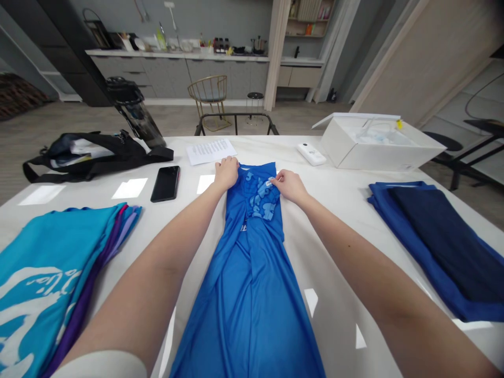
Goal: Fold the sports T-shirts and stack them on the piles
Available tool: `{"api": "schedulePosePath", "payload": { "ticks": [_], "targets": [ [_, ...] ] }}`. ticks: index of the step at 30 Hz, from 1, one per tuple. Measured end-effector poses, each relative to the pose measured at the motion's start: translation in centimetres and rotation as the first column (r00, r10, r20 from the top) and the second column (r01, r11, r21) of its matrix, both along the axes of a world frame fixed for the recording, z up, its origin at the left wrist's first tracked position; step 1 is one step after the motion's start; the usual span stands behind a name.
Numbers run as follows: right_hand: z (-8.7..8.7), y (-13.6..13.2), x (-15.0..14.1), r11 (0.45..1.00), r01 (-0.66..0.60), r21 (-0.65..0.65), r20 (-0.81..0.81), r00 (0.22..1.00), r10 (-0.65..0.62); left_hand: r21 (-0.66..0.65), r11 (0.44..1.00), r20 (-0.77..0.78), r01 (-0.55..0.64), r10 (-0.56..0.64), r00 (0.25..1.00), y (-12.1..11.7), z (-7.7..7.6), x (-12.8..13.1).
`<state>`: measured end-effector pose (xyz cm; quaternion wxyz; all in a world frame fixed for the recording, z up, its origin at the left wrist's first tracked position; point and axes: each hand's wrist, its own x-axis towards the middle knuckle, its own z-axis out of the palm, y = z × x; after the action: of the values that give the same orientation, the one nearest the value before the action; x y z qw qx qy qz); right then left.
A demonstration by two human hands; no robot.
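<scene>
Here, I log one blue garment (252, 262), laid lengthwise on the desk (346, 186), right of the phone (166, 184). Left hand (226, 172): nearer the phone, touching the garment's far left corner; I cannot tell its grip. Right hand (290, 185): farther right of the phone, grip narrow, pinching the patterned section (263, 200). Risk, I judge: uneven pulling could skew the layers and set creases.

The blue jersey (252, 289) is smooth cloth with a soft sheen; the turquoise shirt (90, 231) and navy garment (444, 236) look like matt fabric. The tabletop (346, 220) is smooth and glossy. The smartphone (165, 184) has a shiny glass-like face, the printed sheet (211, 151) is matt paper, and the bottle (139, 118) looks like clear plastic.
</scene>
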<state>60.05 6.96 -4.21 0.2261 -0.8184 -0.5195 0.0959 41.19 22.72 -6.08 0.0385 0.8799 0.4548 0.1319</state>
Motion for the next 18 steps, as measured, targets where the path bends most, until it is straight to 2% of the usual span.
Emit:
{"api": "schedulePosePath", "payload": {
  "ticks": [4, 6, 10, 12, 14, 18],
  "targets": [
    [-0.9, 0.3, 0.0, 0.995, 0.03, -0.093, 0.025, 0.999, -0.028, -0.032, 0.995, 0.011, 0.097, -0.096, 0.995, -0.5, 0.1, -0.3],
    [-1.5, -0.1, -0.1, 0.992, 0.056, -0.114, 0.062, 0.997, -0.049, -0.008, 0.99, 0.014, 0.139, -0.138, 0.99, -1.3, 0.3, -0.7],
    [-1.6, -1.5, -1.3, 0.997, 0.056, 0.061, 0.182, 0.981, -0.066, 0.03, 0.984, 0.082, 0.173, -0.175, 0.981, -4.0, 1.4, -2.2],
    [-1.3, -2.3, -2.6, 0.992, -0.025, 0.124, 0.193, 0.981, 0.0, 0.026, 0.983, 0.11, 0.184, -0.186, 0.976, -6.0, 2.3, -3.3],
    [-1.0, -3.3, -4.3, 0.978, -0.149, 0.146, 0.169, 0.978, 0.124, 0.012, 0.983, 0.137, 0.184, -0.184, 0.973, -8.5, 3.2, -4.7],
    [-0.5, -6.0, -8.4, 0.906, -0.41, 0.102, 0.12, 0.91, 0.398, -0.018, 0.985, 0.158, 0.17, -0.165, 0.974, -15.3, 4.3, -8.3]
  ]
}}
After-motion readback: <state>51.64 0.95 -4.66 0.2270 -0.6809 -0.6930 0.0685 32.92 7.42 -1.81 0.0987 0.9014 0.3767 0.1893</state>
